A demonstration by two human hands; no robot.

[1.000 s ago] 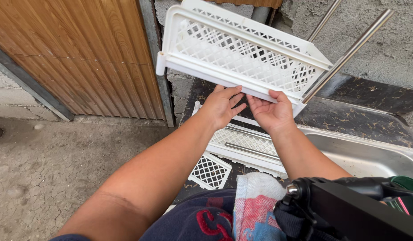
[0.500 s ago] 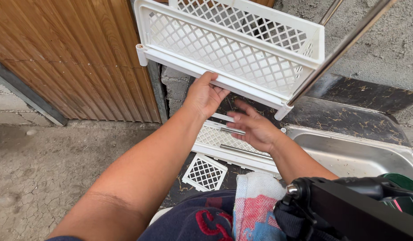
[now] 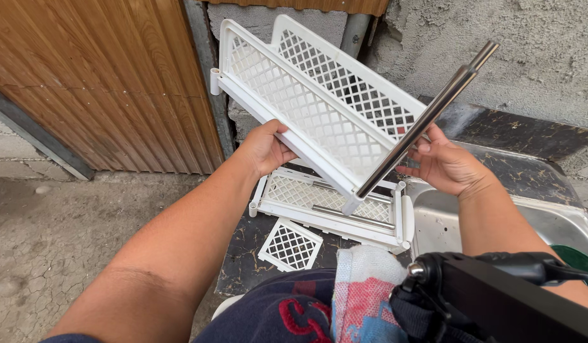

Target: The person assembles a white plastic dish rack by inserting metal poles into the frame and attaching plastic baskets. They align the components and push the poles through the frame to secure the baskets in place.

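The left hand [image 3: 263, 149] has its grip closed on the lower long edge of a white lattice tray [image 3: 306, 108], thumb on top and fingers curled underneath, and holds the tray tilted up in the air in front of the wall. The right hand [image 3: 447, 166] has its grip wrapped narrowly round a shiny metal rod [image 3: 421, 127], which slants from the tray's lower right corner up to the right; whether its lower end sits in the corner socket cannot be told.

Below the hands, a second white lattice tray [image 3: 329, 206] lies flat on the dark desk [image 3: 243, 254], with a metal rod resting across it. Just beside it, nearer the person, lies a small square lattice panel [image 3: 290, 244]. To the right is a steel sink [image 3: 497, 219]. A patterned cloth [image 3: 363, 292] rests on the person's lap.
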